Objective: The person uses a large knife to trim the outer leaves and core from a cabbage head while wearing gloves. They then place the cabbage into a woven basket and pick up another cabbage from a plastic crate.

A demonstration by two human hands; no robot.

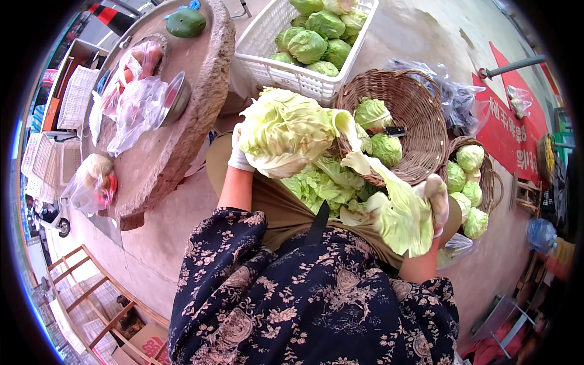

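Note:
My left hand (238, 152), in a white glove, is closed on the left side of a large pale-green cabbage (286, 132) and holds it up over my lap. My gloved right hand (435, 198) grips a big loose cabbage leaf (401, 216), which hangs down toward my sleeve. Another leaf curls off the cabbage's right side. Loose leaves (325, 179) are heaped below, between my knees. Just beyond sits a round wicker basket (420, 137), tilted toward me, with a few small cabbages (386, 150) and a dark-handled knife (394, 131) in it.
A white plastic crate (295, 78) full of cabbages stands ahead. On the left, a thick stone table (210, 79) bears plastic bags, a metal bowl and a green gourd-like fruit (186, 23). A second basket (491, 182) of cabbages is at the right. Plastic bags (456, 100) lie behind the baskets.

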